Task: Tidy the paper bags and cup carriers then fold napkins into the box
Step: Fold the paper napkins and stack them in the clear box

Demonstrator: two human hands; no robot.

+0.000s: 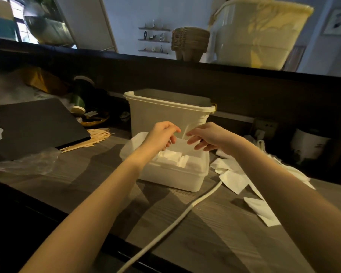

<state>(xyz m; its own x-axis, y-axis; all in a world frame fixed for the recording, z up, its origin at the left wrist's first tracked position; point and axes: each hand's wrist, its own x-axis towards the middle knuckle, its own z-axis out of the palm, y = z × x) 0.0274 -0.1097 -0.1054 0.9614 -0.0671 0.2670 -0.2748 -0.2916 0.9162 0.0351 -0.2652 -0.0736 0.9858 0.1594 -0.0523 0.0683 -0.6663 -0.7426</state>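
Seen from a head-worn camera, two bare forearms reach forward over a grey wood-grain counter (67, 178). The left hand (161, 134) and right hand (203, 136) meet above a low white plastic box (171, 176), each pinching one end of a white napkin (182, 145) between thumb and curled fingers. The napkin hangs stretched between the two hands, its lower edge dipping into the box opening. Folded napkins (177, 159) already lie inside the box, below the hands.

Just behind the box stands a taller translucent bin (165, 111), open at the top. To the right of the box, near the right forearm, loose unfolded napkins (236, 178) lie scattered on the counter. A white cable (177, 221) runs from the box's front right corner toward the viewer.

On the left sit a closed dark laptop (35, 125), a spread of wooden stir sticks (95, 137) beside it, and crumpled clear plastic wrap (28, 160) nearer the viewer. On the raised dark ledge at the back, well apart from the hands, stands a stack of brown pulp cup carriers (189, 42) next to a large pale bin holding paper bags (264, 30)
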